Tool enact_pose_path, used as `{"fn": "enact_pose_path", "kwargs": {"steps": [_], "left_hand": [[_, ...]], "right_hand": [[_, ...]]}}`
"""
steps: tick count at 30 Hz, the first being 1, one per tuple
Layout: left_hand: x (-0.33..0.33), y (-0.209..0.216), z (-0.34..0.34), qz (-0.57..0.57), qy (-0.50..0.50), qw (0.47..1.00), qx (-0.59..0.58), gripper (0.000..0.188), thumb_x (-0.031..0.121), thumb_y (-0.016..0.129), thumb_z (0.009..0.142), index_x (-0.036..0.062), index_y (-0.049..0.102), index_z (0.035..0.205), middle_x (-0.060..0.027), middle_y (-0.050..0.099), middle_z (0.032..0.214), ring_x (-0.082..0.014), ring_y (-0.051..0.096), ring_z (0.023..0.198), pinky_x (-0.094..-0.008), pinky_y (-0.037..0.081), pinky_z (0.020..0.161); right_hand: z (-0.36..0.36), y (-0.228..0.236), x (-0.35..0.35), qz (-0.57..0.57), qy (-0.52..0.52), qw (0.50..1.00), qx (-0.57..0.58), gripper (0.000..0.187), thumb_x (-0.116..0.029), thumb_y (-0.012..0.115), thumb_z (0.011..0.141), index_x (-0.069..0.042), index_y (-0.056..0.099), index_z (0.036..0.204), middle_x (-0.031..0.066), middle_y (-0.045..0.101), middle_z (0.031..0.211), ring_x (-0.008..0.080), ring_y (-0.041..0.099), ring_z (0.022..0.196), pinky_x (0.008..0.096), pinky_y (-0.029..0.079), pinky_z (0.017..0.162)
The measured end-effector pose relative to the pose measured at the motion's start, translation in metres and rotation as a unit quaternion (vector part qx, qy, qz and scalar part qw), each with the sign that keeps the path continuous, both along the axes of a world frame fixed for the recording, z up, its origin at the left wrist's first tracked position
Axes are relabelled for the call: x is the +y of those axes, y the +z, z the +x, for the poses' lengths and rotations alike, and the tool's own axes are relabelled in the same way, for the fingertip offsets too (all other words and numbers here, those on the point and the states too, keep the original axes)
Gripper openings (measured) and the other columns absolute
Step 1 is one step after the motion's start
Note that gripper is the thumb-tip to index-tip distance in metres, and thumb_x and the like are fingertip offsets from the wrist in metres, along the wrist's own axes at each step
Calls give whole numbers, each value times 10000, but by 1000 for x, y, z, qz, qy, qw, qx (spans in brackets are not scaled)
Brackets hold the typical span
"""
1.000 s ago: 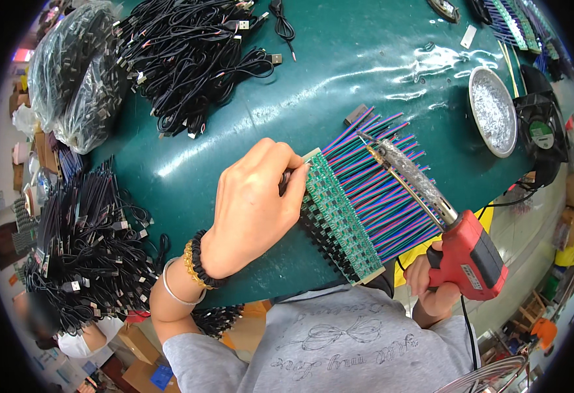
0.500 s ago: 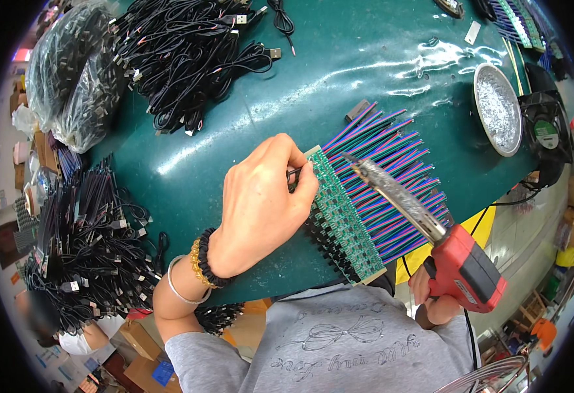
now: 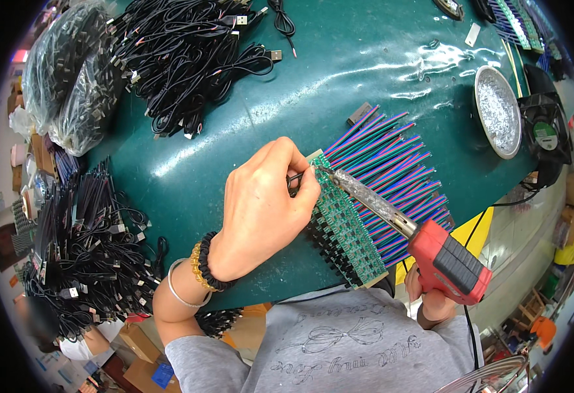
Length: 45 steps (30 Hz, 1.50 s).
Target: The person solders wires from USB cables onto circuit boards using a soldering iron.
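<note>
My left hand is closed in a pinch on a thin black cable at the upper end of a green circuit board panel. Rows of blue, red, green and black wires fan out from the panel's right side, and small black parts line its left edge. My right hand grips a red and black soldering iron. Its metal tip reaches the board's top end, close beside my left fingertips; whether it touches the cable end I cannot tell.
Black USB cables lie heaped at the far left, beside a clear plastic bag. More cables pile up at the left. On the right stand a round dish of silvery bits and a black fan. Another person's arm shows lower left.
The soldering iron has moved left, bringing its tip from above the wires to the board's upper end. My left hand stays nearly in place.
</note>
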<state>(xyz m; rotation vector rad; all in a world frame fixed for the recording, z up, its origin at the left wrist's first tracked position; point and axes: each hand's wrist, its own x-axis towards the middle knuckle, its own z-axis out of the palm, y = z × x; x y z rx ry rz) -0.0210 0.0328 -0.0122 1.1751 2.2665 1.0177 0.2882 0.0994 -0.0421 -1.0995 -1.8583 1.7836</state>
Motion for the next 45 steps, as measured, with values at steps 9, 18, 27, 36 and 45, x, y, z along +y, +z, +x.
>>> {"fn": "enact_pose_path", "kwargs": {"steps": [9,18,27,36,45], "left_hand": [[-2,-1,-2,0,4,1000,-1,148,45,691,815,8,550,792,-125,627,745,-265,648,632,-361,513,567],[0,-3,0,2,5,1000,4,157,44,695,807,10,545,779,-118,624,732,-258,637,617,-362,497,553],[1,-4,2,1,12,1000,13,169,51,702,802,6,542,772,-114,603,698,-250,604,575,-361,487,544],[-1,-5,1,23,8,1000,10,167,42,701,810,-7,543,789,-134,614,716,-261,626,607,-362,505,565],[-2,-5,0,32,0,999,17,170,34,700,811,-12,538,791,-135,614,733,-262,624,612,-356,504,563]], "right_hand": [[1,-1,15,174,110,978,-29,360,78,629,581,-53,712,906,116,642,875,275,605,711,369,478,625],[10,-11,7,119,104,987,-32,371,97,611,587,-13,692,931,117,672,913,294,621,743,383,492,656],[-12,0,12,1,44,999,18,240,11,667,694,-20,646,931,94,685,953,232,649,831,354,515,762],[-1,-3,10,24,75,997,10,220,-165,676,853,3,645,993,125,687,956,274,675,850,388,557,786],[44,-48,-2,337,189,917,-93,184,-52,619,870,0,632,1047,219,686,1008,407,685,843,517,586,806]]}}
